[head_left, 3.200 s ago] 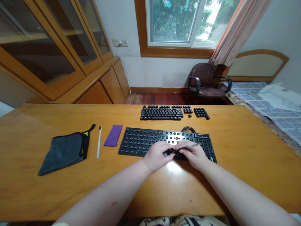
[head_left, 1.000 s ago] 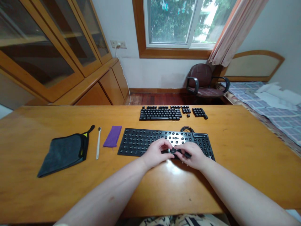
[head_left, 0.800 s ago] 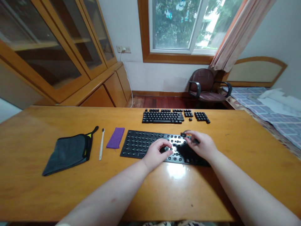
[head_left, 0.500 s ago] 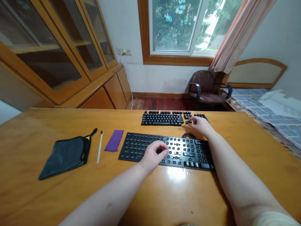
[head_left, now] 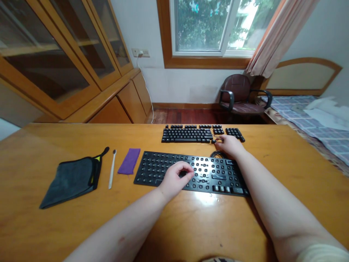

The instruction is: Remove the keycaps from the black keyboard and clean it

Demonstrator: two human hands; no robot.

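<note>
A black keyboard base [head_left: 152, 168] lies on the table, mostly stripped of its keycaps, with a few large ones left along its near right edge. My left hand [head_left: 176, 178] rests over its middle, thumb and forefinger curled into a pinch; whatever they may hold is too small to make out. Beyond the base, loose black keycaps [head_left: 187, 135] are laid out in keyboard order. My right hand [head_left: 231, 146] reaches to their right part, its fingertips closed at a small black keycap [head_left: 214, 141]. A coiled cable [head_left: 217, 154] lies just below that hand.
On the left are a grey cloth [head_left: 72, 178] with a black edge, a white toothbrush [head_left: 112, 169] and a purple cloth [head_left: 129, 161]. The table's [head_left: 81, 134] far edge runs just behind the keycaps. A chair [head_left: 240, 94] stands beyond it.
My right hand has shifted slightly left and toward me, down to the lower keycaps. The view has tilted a little. My left hand stays over the keyboard base.
</note>
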